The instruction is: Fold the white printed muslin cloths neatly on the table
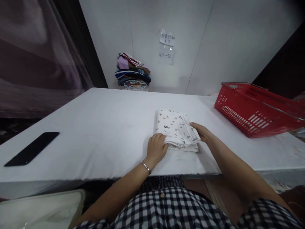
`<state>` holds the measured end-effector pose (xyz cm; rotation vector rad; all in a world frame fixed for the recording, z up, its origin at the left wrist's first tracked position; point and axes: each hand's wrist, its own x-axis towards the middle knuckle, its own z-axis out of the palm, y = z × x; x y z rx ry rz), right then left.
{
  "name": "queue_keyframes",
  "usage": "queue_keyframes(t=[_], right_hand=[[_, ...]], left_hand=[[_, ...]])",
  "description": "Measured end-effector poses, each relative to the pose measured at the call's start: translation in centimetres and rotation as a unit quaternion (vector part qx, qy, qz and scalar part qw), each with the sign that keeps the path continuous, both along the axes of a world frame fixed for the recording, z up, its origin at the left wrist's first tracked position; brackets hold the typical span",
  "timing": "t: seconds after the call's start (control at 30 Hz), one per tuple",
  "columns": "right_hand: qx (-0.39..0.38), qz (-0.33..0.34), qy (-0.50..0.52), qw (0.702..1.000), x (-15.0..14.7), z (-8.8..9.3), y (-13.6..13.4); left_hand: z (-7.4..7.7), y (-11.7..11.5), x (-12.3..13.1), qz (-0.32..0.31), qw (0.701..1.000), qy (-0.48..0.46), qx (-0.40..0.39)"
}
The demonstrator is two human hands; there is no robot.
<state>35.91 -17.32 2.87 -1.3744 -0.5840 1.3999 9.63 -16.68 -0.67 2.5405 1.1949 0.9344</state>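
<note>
A white cloth with small printed figures [175, 127], folded into a layered rectangle, lies on the white-covered table [107, 127]. My left hand [156, 147], with a metal band at its wrist, is closed at the cloth's near left corner, fingertips on its edge. At the right edge, my right hand [201, 131] grips the upper layers between thumb and fingers, and that side is slightly raised. Part of the right fingers is hidden by the cloth.
A red plastic basket [252, 111] stands at the table's right. Against the back wall is a stack of folded fabrics [133, 74]. A flat black object [33, 149] lies at the left. Two paper signs [166, 38] hang on the wall.
</note>
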Motion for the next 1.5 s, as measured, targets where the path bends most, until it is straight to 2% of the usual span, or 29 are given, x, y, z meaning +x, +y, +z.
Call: queue_keyframes(t=[0.23,0.37,0.53,0.63,0.73,0.87,1.03,1.2,1.37,1.5], right_hand=[[0.041,-0.057,-0.029,0.997,0.1,0.4,0.2],[0.022,-0.051,-0.02,0.998,0.1,0.2,0.2],[0.049,-0.055,-0.011,0.997,-0.2,0.3,0.1],[0.048,-0.022,-0.006,0.999,-0.5,0.3,0.1],[0.048,-0.029,-0.028,0.998,-0.6,0.4,0.3],[0.048,-0.06,-0.033,0.997,-0.5,1.0,0.9],[0.053,-0.012,-0.032,0.998,-1.0,2.2,1.6],[0.06,-0.044,-0.028,0.997,-1.2,3.0,2.0],[0.051,-0.052,-0.033,0.997,-1.2,3.2,2.1],[0.038,-0.053,-0.033,0.997,-1.1,3.4,1.8]], left_hand=[[0.5,0.5,0.2,0.018,0.999,-0.03,-0.016],[0.2,0.8,-0.1,0.021,0.999,-0.028,-0.013],[0.2,1.1,-0.3,0.024,0.999,-0.037,-0.017],[0.7,1.0,-0.2,0.037,0.999,-0.007,-0.024],[1.5,0.8,0.2,0.021,0.999,0.05,0.005],[2.7,0.5,1.8,-0.032,0.993,0.099,0.06],[4.5,0.4,5.9,-0.085,0.986,0.127,0.059],[5.8,-0.1,9.5,-0.079,0.989,0.11,0.057],[6.3,0.1,10.2,-0.079,0.99,0.096,0.067],[6.6,1.2,9.6,-0.07,0.993,0.087,0.033]])
